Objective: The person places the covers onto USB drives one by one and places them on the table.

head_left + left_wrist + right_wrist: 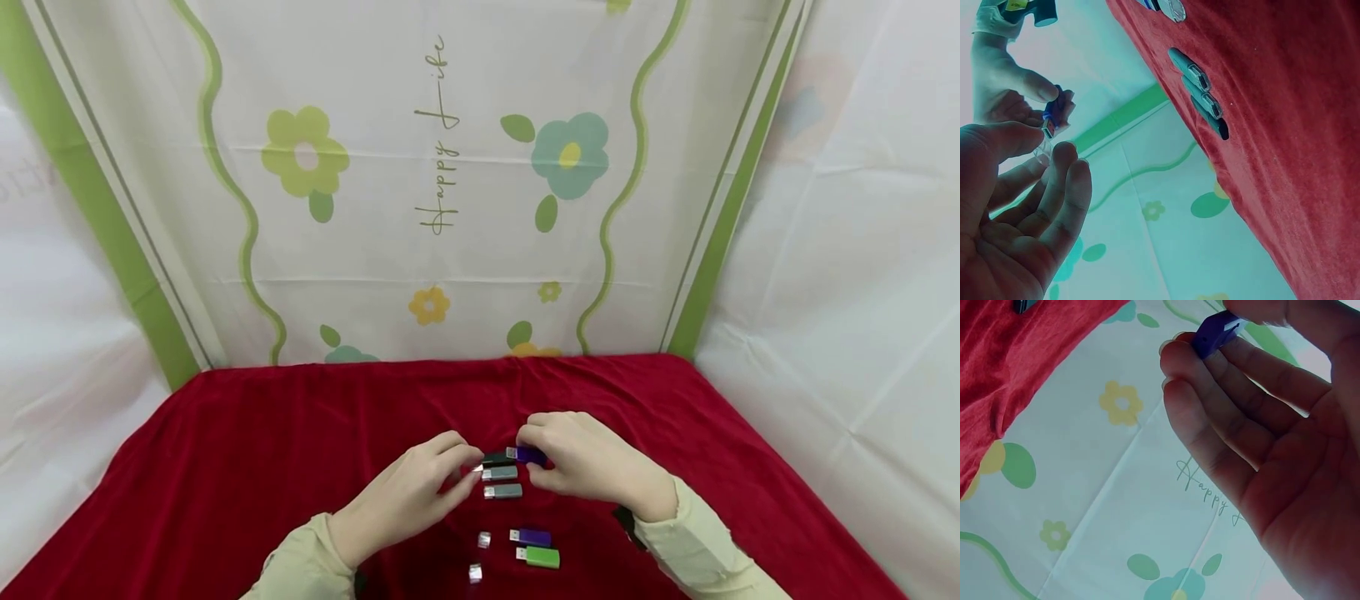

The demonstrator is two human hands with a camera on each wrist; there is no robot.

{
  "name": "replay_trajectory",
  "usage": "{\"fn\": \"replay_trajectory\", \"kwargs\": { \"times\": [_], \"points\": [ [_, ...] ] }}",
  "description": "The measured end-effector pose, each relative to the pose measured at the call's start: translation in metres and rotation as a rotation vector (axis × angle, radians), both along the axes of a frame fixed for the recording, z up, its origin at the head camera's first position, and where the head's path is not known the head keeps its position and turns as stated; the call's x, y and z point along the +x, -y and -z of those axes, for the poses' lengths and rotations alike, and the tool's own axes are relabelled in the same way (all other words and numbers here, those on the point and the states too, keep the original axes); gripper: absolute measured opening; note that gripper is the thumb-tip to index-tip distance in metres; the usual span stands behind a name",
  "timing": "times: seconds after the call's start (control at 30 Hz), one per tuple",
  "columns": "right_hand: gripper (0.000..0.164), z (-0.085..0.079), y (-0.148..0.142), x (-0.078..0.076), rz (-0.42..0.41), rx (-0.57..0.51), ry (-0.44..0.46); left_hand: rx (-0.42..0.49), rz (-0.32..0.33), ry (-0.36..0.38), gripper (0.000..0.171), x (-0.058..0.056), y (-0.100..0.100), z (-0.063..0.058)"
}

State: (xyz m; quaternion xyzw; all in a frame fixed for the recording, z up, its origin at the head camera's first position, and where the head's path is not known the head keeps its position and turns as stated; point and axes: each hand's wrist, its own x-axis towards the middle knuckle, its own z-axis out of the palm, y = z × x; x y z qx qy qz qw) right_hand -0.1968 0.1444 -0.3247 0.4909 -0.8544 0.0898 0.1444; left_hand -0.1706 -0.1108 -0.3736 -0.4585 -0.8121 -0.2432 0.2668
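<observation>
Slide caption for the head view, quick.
Right hand holds a purple USB stick, left hand pinches a clear cap, above a red cloth where a green stick lies.

Pinched in the right hand [588, 457]: a small purple USB stick [531, 455], uncapped, held roughly crosswise, silvery metal plug [512, 453] bare and pointing toward the left hand [416, 487], rear end partly hidden within the right hand's grip. Pinched in the left hand: a small clear cap [1041, 150], see-through, partly covered by that hand, near the plug but apart from it in the head view.
</observation>
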Motion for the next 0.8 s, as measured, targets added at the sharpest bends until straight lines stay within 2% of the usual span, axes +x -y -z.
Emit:
{"fn": "replay_trajectory", "kwargs": {
  "times": [0.3,0.8],
  "points": [
    [0.013,0.0020,0.0014,-0.0002,-0.022,0.013,-0.007,-0.004,-0.021,-0.005,0.018,0.0026,-0.0014,-0.0027],
    [0.011,0.0053,0.0063,0.0014,-0.063,-0.002,-0.034,0.013,-0.017,-0.038,0.022,0.0034,-0.0049,-0.0017]
  ]
}}
